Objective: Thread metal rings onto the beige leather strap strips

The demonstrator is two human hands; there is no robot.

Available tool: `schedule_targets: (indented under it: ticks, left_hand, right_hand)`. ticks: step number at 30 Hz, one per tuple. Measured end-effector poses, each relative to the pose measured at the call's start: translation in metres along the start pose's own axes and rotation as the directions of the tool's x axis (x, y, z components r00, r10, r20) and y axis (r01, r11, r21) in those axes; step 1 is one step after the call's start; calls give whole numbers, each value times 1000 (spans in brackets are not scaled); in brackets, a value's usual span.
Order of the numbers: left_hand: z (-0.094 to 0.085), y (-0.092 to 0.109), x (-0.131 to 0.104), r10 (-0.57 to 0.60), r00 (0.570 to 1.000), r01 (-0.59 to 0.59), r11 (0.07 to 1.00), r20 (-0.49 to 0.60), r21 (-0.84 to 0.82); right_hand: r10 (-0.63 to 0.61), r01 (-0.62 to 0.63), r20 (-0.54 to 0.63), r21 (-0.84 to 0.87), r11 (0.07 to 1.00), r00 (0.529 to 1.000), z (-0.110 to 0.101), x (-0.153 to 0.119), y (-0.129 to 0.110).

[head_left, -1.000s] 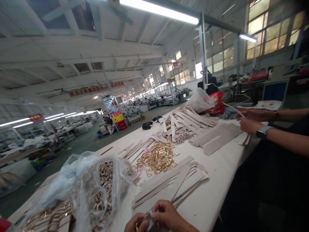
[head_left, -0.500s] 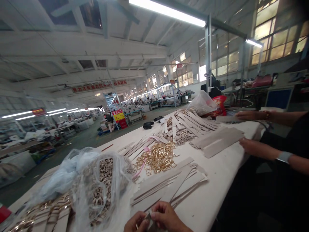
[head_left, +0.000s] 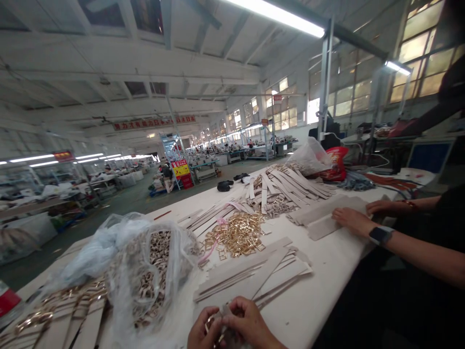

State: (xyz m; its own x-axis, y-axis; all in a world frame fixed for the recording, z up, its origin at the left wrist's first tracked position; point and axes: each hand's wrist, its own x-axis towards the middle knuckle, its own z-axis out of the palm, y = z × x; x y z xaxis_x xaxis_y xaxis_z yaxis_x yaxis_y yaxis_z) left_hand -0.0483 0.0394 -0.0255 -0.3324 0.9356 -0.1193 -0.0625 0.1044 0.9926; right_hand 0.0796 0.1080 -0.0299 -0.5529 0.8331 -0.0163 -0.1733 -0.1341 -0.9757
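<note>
At the bottom centre, my left hand (head_left: 206, 328) and my right hand (head_left: 247, 321) are close together, their fingers pinching a small grey strip (head_left: 225, 310). A bit of gold metal shows by the left fingers. Flat grey strips (head_left: 254, 271) lie fanned out just beyond my hands. Behind them is a pile of gold buckles (head_left: 240, 232). A clear plastic bag (head_left: 123, 286) of small grey loops (head_left: 156, 266) stands to the left. At the lower left lie strips with gold buckles fitted (head_left: 65, 320).
On the right, a co-worker's hands (head_left: 354, 220) rest on grey sheets (head_left: 319, 225) at the table (head_left: 327, 271). Farther back are a heap of strips (head_left: 286, 186), a plastic bag (head_left: 308, 155), a red bag (head_left: 336, 162) and dark objects (head_left: 225, 185).
The co-worker's hands have moved left and down onto the grey sheets. My hands remain together around the strip, with the fingers slightly shifted. The view has tilted slightly.
</note>
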Motion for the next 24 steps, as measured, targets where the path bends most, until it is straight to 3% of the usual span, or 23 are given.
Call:
schedule_targets:
  ticks: [5,10,13,16,19,22,24]
  left_hand:
    - [-2,10,-2,49,995,-51,998,86,24]
    - [-8,9,0,-63,982,85,989,176,-124]
    - [-7,5,4,-107,979,145,964,174,-222]
    - [-3,-2,9,-86,983,118,972,162,-203]
    - [0,-5,13,-66,988,93,977,140,-193]
    - [1,2,14,-84,992,99,982,99,-161]
    - [2,13,14,-85,994,93,988,72,-121]
  right_hand:
    - [14,-8,68,-82,997,998,6,-7,-6]
    - [17,-10,28,-221,975,999,3,-8,-9]
    - [0,0,-2,-318,948,1000,2,-5,-5]
    - [-56,38,-33,-400,916,998,3,-4,-4]
    - [-76,73,13,-463,883,997,-2,-6,-14]
    - [-219,206,54,-610,765,974,-21,-7,-34]
    - [-382,349,137,-745,568,914,-39,-4,-49]
